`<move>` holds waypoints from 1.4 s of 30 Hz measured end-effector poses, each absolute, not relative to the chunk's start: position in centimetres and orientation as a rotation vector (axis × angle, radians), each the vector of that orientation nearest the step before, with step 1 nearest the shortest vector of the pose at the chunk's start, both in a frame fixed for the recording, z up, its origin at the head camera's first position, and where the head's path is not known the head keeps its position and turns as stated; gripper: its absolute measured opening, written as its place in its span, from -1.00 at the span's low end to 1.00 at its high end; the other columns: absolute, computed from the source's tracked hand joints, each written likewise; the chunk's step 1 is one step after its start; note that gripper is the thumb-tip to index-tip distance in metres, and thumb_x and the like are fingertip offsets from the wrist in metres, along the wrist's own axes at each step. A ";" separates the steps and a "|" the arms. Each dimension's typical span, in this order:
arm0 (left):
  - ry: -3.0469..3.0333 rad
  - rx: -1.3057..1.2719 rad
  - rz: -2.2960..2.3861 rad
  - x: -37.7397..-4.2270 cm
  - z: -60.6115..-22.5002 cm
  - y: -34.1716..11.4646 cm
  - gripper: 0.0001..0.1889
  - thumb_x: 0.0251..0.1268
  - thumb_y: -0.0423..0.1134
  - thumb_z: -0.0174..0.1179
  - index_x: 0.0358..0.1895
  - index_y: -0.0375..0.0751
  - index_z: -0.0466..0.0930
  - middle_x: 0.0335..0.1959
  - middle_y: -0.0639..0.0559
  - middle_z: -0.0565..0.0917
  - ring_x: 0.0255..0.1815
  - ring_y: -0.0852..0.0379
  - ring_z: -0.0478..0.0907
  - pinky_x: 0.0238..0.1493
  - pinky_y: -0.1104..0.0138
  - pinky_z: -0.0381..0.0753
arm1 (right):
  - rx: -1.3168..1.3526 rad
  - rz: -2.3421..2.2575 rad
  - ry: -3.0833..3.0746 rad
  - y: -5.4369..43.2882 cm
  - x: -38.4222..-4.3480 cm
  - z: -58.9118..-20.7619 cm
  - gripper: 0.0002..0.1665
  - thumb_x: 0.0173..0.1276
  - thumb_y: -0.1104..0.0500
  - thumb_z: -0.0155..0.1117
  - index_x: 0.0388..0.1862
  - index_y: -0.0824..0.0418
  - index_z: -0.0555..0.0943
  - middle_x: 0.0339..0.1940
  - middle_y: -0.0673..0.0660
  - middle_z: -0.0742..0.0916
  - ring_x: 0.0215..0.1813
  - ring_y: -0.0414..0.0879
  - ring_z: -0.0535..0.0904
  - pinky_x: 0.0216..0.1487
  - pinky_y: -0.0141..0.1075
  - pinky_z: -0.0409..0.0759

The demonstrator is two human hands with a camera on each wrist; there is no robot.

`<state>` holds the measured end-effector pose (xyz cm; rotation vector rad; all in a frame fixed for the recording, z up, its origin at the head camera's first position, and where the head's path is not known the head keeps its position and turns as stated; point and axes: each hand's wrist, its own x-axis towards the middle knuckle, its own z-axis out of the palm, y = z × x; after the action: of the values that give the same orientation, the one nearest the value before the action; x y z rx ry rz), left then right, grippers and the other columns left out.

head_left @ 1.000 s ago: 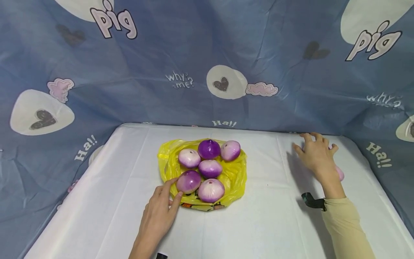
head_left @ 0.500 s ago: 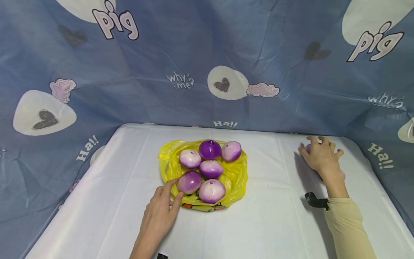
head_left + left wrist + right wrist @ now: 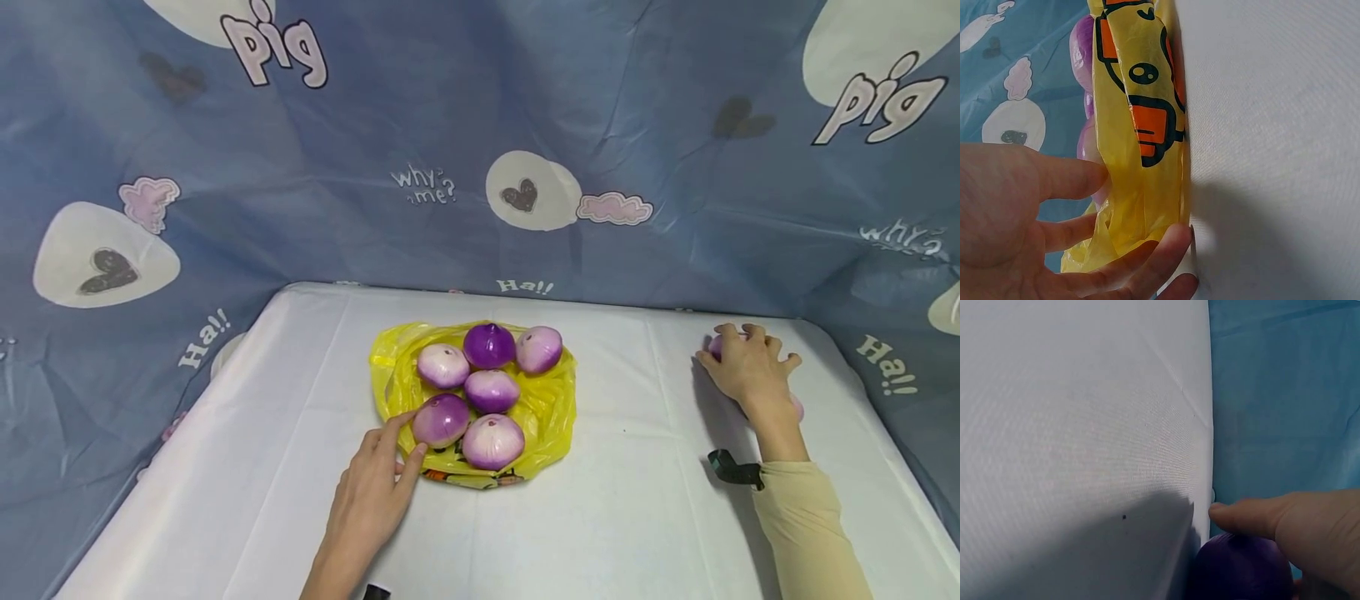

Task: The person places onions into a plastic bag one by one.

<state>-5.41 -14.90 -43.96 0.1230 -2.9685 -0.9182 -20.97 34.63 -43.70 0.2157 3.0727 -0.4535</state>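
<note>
Several glossy purple and white onions rest on a crumpled yellow plastic bag (image 3: 551,400) in the head view. My left hand (image 3: 367,487) lies at the bag's near left corner, its index finger and thumb touching the darker purple onion (image 3: 441,421). In the left wrist view, the thumb and loosely bent fingers lie against the bag's side (image 3: 1141,206). Far right, my right hand (image 3: 750,367) reaches over another purple onion (image 3: 716,347), fingers curved around it. The right wrist view shows the thumb (image 3: 1254,515) along this dark purple onion (image 3: 1241,569); the other fingers are mostly hidden.
A pink-purple rounded thing (image 3: 797,407) peeks out beside my right wrist, mostly covered. White cloth (image 3: 600,517) covers the table. A blue printed curtain (image 3: 450,100) rises behind the table and along its sides.
My right hand has moved a little right and nearer, coming down around the onion at the far right. The left hand stays at the bag's corner.
</note>
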 end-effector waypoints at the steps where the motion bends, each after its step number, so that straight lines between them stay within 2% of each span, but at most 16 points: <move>1: -2.968 0.119 -0.917 -5.4 -43.9 -14.9 -0.49 0.63 -0.01 0.24 0.53 0.02 0.48 0.23 -0.29 0.68 -0.19 0.06 0.73 -0.33 0.20 0.60 | 0.218 -0.454 3.074 34.7 -20.9 -43.7 -0.27 0.61 -0.07 0.21 0.52 0.36 0.32 0.47 0.76 0.26 0.44 0.82 0.13 0.28 0.75 -0.03; 17: -2.977 0.128 -0.914 -5.4 -44.0 -15.0 -0.49 0.63 -0.01 0.23 0.53 0.03 0.48 0.25 -0.30 0.68 -0.19 0.06 0.73 -0.33 0.20 0.61 | 0.179 -0.483 3.133 33.9 -20.6 -43.3 -0.20 0.52 -0.07 0.33 0.52 0.34 0.33 0.42 0.75 0.35 0.33 0.84 0.27 0.27 0.72 0.00; 24: -2.983 0.132 -0.920 -5.4 -43.9 -14.9 -0.48 0.62 -0.01 0.24 0.53 0.02 0.48 0.24 -0.30 0.68 -0.19 0.06 0.73 -0.34 0.20 0.61 | 0.062 -0.498 3.183 31.7 -20.2 -42.4 -0.22 0.52 -0.09 0.38 0.52 0.27 0.37 0.45 0.67 0.39 0.31 0.82 0.32 0.23 0.67 0.04; 32: -2.983 0.136 -0.918 -5.4 -43.9 -14.9 -0.48 0.62 -0.01 0.24 0.53 0.01 0.48 0.22 -0.30 0.68 -0.20 0.08 0.71 -0.34 0.21 0.58 | -0.076 -0.551 3.207 28.5 -19.5 -41.1 -0.28 0.52 -0.07 0.40 0.51 0.20 0.43 0.47 0.58 0.46 0.32 0.74 0.40 0.32 0.65 0.02; 42: -2.977 0.126 -0.921 -5.4 -43.9 -15.0 -0.48 0.62 -0.01 0.25 0.53 0.00 0.48 0.22 -0.30 0.69 -0.21 0.08 0.72 -0.35 0.21 0.59 | -0.255 -0.536 3.218 25.2 -18.5 -39.6 -0.38 0.52 -0.05 0.43 0.43 0.17 0.54 0.42 0.47 0.56 0.28 0.65 0.49 0.34 0.64 0.08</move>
<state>-5.41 -14.97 -43.93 0.1255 -2.9774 -0.9211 -18.50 25.25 -39.63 -0.2546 3.2176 -0.5364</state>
